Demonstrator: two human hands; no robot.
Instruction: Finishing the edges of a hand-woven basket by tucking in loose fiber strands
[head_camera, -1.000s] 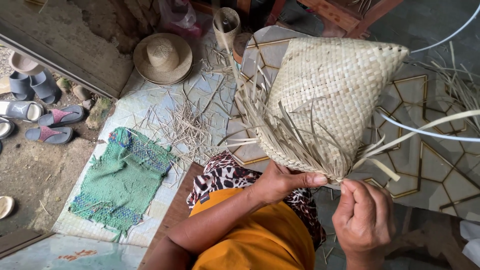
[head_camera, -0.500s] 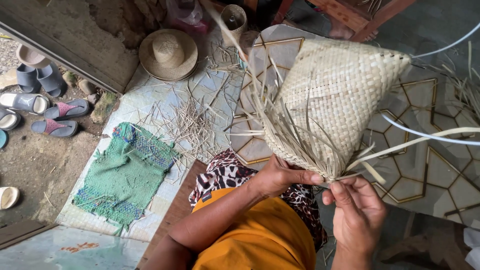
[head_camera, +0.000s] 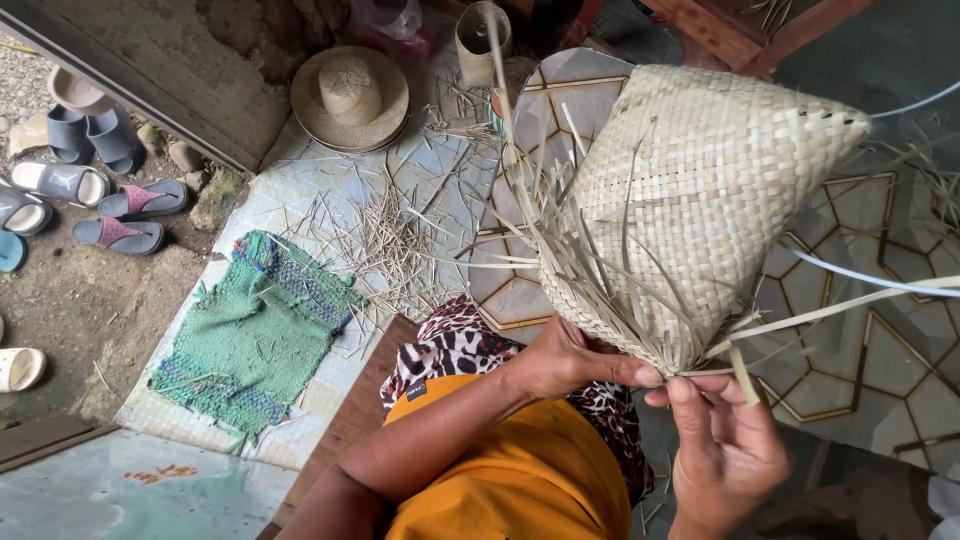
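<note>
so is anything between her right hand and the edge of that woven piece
Nothing visible does. The right hand is at the woven piece, fingertips among its loose strips; the left hand grips the same lower edge beside it.

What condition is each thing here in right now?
woven basket: unfinished, loose strips sticking out along its lower edge
left hand: gripping the basket's edge
right hand: pinching a loose strip
straw hat: lying crown up on the floor
green mat: spread flat, frayed
sandals: lying scattered on the dirt
</note>
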